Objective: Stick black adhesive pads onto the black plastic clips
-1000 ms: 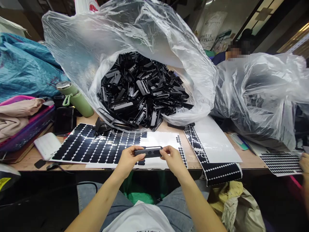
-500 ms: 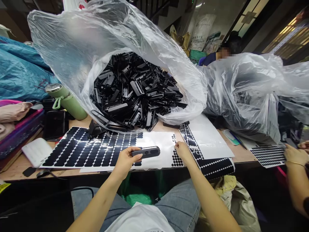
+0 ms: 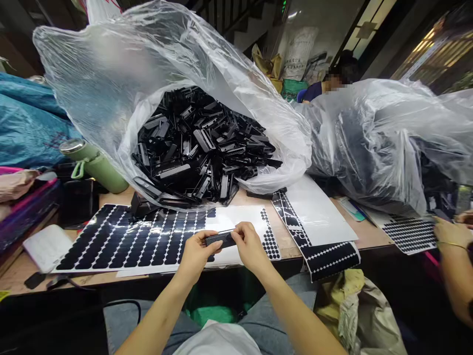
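A slim black part (image 3: 220, 239) with a patterned face is held level above the front of the table. My left hand (image 3: 198, 249) grips its left end between thumb and fingers. At the right end, my right hand (image 3: 247, 242) is closed, thumb and fingertips on the part; anything small between them is hidden. Beneath lies a white sheet (image 3: 236, 215) with rows of black oblong stickers (image 3: 136, 240) on its left. Small round black stickers (image 3: 271, 242) are at my right hand's right.
A clear plastic bag (image 3: 295, 148) of black parts stands behind the sheet. A green bottle (image 3: 107, 170) is at left. More sticker sheets (image 3: 332, 260) overhang the edge at right. Another person's hand (image 3: 451, 234) is at far right.
My right hand has moved left from the round stickers to the black part's right end. My left hand still holds the part. The view has shifted slightly.
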`<state>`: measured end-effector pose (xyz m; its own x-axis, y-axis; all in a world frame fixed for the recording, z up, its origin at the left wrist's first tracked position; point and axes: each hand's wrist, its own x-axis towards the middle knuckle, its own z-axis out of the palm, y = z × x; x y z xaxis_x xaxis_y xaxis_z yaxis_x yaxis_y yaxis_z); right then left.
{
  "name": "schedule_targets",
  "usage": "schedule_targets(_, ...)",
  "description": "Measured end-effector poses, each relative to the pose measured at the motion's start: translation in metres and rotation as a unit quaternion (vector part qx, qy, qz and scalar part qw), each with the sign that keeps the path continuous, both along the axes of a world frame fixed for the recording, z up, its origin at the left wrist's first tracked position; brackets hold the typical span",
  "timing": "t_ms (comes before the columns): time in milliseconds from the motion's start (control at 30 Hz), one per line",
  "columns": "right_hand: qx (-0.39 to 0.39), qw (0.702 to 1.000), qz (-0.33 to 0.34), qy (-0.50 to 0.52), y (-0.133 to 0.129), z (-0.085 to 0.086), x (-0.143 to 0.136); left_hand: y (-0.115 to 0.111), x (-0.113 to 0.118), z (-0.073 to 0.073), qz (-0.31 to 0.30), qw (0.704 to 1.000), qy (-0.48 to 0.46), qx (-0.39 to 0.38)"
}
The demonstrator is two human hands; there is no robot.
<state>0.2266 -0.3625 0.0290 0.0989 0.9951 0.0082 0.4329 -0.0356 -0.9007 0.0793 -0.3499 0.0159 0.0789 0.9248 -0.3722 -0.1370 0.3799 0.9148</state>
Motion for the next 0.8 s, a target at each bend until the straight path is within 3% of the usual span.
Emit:
schedule_targets(633,0.015,0.998,-0.002,-0.061,-0.005,-0.026,0.001,-0.006,0.004,-0.009,0.001,1.0,-0.02,0.01)
schedule_targets(700,0.024,0.996,-0.022,-0.084,0.005,-0.031,0.003,-0.005,0.002,-0.01,0.004,1.0,-0.017,0.002)
schedule_targets(800,0.029,0.993,-0.045,-0.106,0.043,-0.035,0.003,-0.002,-0.001,-0.008,-0.01,1.0,-0.005,-0.009)
